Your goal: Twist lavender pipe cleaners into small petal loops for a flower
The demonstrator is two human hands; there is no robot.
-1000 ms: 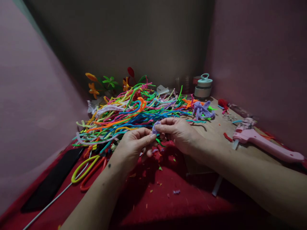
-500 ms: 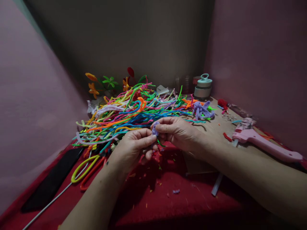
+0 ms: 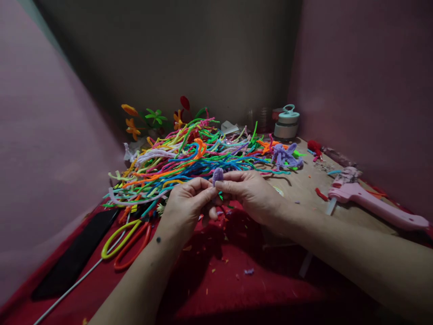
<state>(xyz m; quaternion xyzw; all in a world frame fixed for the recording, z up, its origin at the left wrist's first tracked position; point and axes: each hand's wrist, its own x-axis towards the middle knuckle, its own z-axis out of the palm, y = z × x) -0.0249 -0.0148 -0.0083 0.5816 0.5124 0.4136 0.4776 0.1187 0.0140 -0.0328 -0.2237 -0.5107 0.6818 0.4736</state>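
A small purple pipe-cleaner loop (image 3: 218, 175) stands upright between my two hands, in front of the pile of coloured pipe cleaners (image 3: 189, 160). My left hand (image 3: 187, 198) pinches its lower end between thumb and forefinger. From the other side, the thumb and fingers of my right hand (image 3: 253, 192) close on the same piece. The fingers cover its lower part. Past my right hand, a purple pipe-cleaner flower (image 3: 286, 155) lies at the right end of the pile.
A pink glue gun (image 3: 379, 207) lies on the board at right. Yellow (image 3: 104, 250) and red (image 3: 122, 267) looped handles sit by a black flat object (image 3: 76, 255) at left. Behind are finished flowers (image 3: 131, 128) and a pale-green-lidded jar (image 3: 287, 122). Scraps litter the red cloth (image 3: 223, 298).
The purple piece has turned more upright, and more of its rounded top shows above my fingers. My right hand has shifted slightly down; both hands keep their pinch.
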